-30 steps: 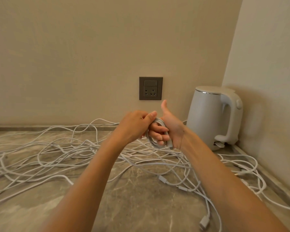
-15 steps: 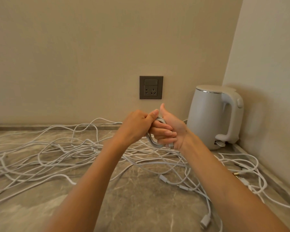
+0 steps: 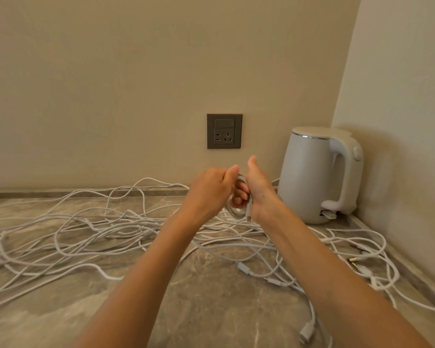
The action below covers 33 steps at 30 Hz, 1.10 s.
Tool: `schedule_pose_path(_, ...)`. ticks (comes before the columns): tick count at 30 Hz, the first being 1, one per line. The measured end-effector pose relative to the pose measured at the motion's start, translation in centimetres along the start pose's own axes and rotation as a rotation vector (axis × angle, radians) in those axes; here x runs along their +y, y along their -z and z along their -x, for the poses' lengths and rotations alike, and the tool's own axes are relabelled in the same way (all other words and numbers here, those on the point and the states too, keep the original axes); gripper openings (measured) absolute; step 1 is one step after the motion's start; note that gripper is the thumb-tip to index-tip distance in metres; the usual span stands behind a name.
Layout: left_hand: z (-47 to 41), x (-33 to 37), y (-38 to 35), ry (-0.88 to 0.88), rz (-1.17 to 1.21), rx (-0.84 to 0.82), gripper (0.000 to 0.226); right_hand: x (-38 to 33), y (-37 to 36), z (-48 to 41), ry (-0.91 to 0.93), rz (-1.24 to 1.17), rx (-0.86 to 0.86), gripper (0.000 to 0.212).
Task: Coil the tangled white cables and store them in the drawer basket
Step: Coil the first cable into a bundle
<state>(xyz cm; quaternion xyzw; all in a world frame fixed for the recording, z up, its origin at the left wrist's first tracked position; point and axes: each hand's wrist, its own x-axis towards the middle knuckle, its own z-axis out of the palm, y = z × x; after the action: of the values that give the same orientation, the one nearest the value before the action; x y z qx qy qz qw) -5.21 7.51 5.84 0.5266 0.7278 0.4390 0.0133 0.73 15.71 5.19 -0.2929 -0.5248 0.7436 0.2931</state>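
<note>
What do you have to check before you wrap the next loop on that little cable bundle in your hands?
1. Coil held firmly: ok, its loops sit round the right hand fingers.
2. Left hand gripping the strand at the coil's top: ok.
3. Plug end kept against the coil: ok.
4. Loose cables untangled: not ok, they lie crossed all over the counter.
5. No cable caught under the kettle: cannot tell.
6. Drawer basket ready: cannot tell, not in view.
</note>
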Motion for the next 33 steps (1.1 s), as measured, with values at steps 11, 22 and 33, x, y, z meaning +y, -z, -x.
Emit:
schedule_pose_path(11, -0.3, -0.6, 0.6, 0.021, -0.037, 0.224, 0.041, -0.7, -0.6, 0.3, 0.014, -0.198, -0.188, 0.058)
schedule_pose_path(22, -1.1, -1.9, 1.5, 0.092, 0.103, 0.326, 0.039, -0.1, -1.4, 1.1, 0.141, -0.164, -0.246, 0.027)
schedule_pose_path(33, -0.8, -2.1, 3.2, 0.011, 0.047, 0.440, 0.018, -0.5, -0.4, 0.5, 0.478, 0.660, 0.004, 0.032)
